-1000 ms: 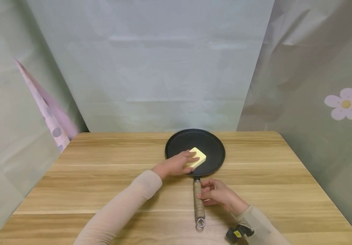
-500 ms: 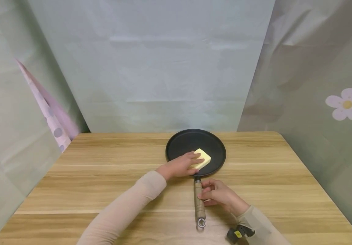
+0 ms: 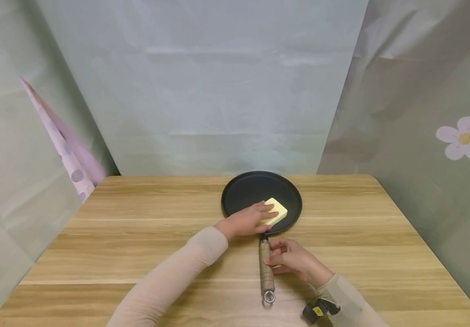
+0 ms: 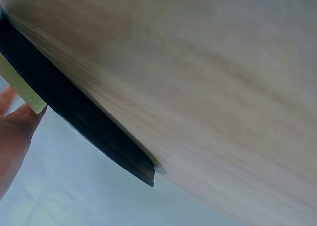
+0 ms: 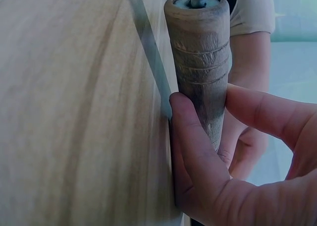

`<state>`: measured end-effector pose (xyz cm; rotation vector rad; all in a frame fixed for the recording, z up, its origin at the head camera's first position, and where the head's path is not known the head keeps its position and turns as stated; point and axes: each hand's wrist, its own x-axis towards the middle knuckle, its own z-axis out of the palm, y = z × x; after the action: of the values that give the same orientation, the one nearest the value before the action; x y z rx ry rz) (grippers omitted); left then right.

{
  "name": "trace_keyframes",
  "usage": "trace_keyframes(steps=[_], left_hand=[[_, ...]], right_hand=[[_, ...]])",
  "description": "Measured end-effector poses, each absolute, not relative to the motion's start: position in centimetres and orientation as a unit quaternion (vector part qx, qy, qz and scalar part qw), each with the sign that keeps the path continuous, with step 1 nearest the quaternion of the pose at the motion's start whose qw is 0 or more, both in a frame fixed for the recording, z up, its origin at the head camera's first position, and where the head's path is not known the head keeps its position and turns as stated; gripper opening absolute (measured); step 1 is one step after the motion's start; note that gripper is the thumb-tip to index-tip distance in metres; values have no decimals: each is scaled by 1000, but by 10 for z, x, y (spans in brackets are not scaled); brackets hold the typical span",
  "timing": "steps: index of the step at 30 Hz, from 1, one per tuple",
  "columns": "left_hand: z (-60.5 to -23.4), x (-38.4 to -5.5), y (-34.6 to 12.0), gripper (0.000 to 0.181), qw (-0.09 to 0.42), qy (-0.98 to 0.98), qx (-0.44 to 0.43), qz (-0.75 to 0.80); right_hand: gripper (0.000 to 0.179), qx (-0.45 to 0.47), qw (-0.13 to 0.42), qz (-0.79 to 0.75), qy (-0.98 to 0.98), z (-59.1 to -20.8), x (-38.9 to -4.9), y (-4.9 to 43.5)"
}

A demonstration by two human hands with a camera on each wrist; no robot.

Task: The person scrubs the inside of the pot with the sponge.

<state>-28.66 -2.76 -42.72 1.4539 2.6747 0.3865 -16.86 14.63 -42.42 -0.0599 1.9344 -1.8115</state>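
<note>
A round, shallow black frying pan (image 3: 243,190) lies at the table's far side, its wooden handle (image 3: 266,272) pointing toward me. On the right front part of its cooking surface sits a pale yellow sponge (image 3: 277,210). My left hand (image 3: 247,220) holds the sponge from the left, fingers over its top and thumb at its near side. In the left wrist view, the sponge (image 4: 22,89) shows between the pan wall (image 4: 84,112) and the fingers. My right hand (image 3: 296,261) pinches the handle from the right; its thumb and fingers flank the wood (image 5: 200,52) in the right wrist view.
The wooden table (image 3: 137,254) stretches to both sides of the pan. A grey-green sheet (image 3: 218,91) hangs behind it, with flower-printed fabric (image 3: 464,138) on the right. A black wrist strap (image 3: 321,311) sits at the right cuff.
The left hand has slid rightward across the pan with the sponge. The right hand keeps its hold on the handle, and the pan stays almost in place.
</note>
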Motion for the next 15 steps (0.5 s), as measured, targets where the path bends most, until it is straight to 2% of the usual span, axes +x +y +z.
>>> trace_keyframes(steps=[15], left_hand=[[-426,-289,-12,50,41,868,482,117]], right_hand=[[46,-24,242,-665,706,-423,-169,146]])
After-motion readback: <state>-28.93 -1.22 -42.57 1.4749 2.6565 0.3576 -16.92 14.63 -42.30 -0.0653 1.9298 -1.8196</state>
